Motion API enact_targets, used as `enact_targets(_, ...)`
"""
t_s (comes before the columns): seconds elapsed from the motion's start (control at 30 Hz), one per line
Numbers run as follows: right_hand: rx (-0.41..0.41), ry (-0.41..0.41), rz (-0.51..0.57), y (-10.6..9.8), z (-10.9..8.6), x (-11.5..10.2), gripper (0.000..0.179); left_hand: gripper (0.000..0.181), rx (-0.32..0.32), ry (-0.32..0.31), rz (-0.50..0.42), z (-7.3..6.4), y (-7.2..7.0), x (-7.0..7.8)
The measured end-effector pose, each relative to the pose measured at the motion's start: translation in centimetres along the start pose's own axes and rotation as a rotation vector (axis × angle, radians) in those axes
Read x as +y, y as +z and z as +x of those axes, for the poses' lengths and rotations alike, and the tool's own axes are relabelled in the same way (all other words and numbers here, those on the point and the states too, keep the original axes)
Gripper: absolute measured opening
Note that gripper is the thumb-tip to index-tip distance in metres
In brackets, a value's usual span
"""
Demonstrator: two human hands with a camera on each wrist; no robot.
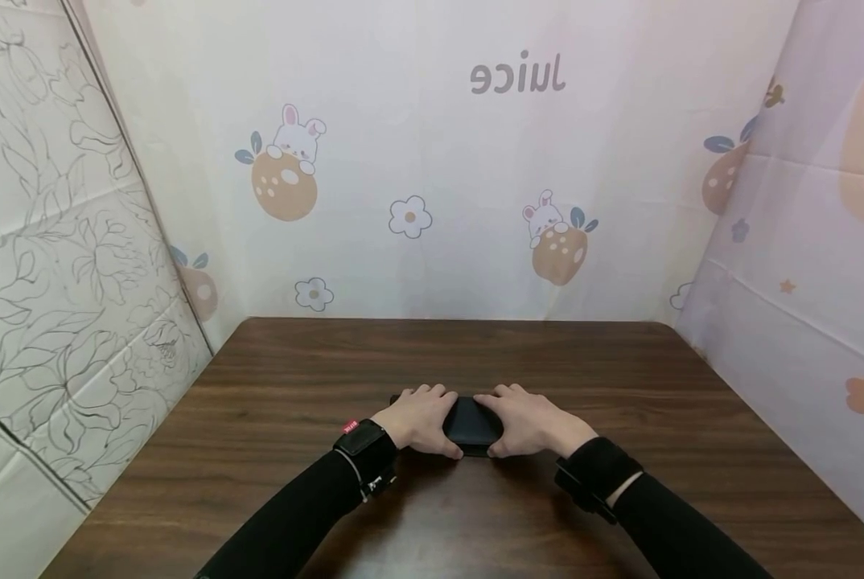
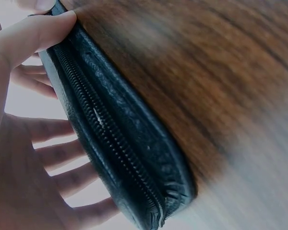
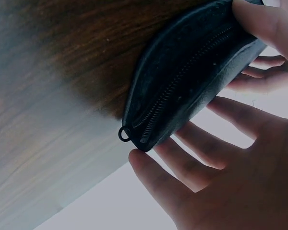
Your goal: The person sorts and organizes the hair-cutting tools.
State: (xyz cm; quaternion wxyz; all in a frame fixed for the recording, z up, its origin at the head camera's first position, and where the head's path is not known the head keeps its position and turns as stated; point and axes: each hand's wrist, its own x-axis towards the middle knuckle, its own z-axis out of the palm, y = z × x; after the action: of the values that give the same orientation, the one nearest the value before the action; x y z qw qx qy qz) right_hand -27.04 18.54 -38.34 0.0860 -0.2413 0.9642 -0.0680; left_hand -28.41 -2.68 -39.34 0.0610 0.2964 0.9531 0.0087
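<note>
Black leather-look zipped pouch, long and curved in outline (image 1: 471, 422), was held between both hands near the middle of a dark brown wood-grain worktop (image 1: 461, 354); whether it rested fully there could not be told. It was pinched by the left hand (image 1: 423, 420) and the right hand (image 1: 532, 421), thumbs set on the near side, other fingers spread along the far side. A dark toothed zip (image 2: 110, 135) was shown along the near side, and a small black ring (image 3: 120, 137) was seen just beside the right little finger. The step in hand was judged to be two-handed positioning; for any shift, even pressure from both hands would be called for.
</note>
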Motion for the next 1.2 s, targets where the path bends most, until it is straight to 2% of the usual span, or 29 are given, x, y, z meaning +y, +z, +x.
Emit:
enact_targets(0.33, 0.017, -0.012, 0.015, 0.0, -0.2, 0.0, 0.085, 0.090, -0.022, -0.006, 0.004, 0.2, -0.2, 0.0)
enact_targets(0.53, -0.019, -0.001, 0.109, -0.5, -0.6, 0.9, 0.092, 0.090, -0.022, -0.004, -0.016, 0.0, -0.4, 0.0)
enact_targets(0.67, -0.037, -0.006, 0.181, -1.0, -0.9, 1.9, 0.090, 0.090, -0.022, -0.004, -0.027, 0.0, -0.3, 0.0)
enact_targets(0.8, -0.027, -0.013, 0.253, -1.6, -1.1, 2.9, 0.081, 0.090, -0.013, -0.010, -0.020, 0.0, -0.3, 0.1)
enact_targets(0.97, 0.001, 0.014, 0.303, -2.5, -1.7, 4.3, 0.053, 0.089, -0.012, -0.007, -0.018, -0.1, -0.4, 0.2)
enact_targets(1.07, 0.015, 0.017, 0.285, -2.6, -1.9, 4.9, 0.044, 0.089, -0.020, -0.006, -0.027, -0.2, -0.5, 0.3)
enact_targets(1.2, 0.013, 0.032, 0.275, -2.0, -1.8, 5.4, 0.041, 0.090, -0.029, -0.011, -0.035, -0.4, -0.4, 0.3)
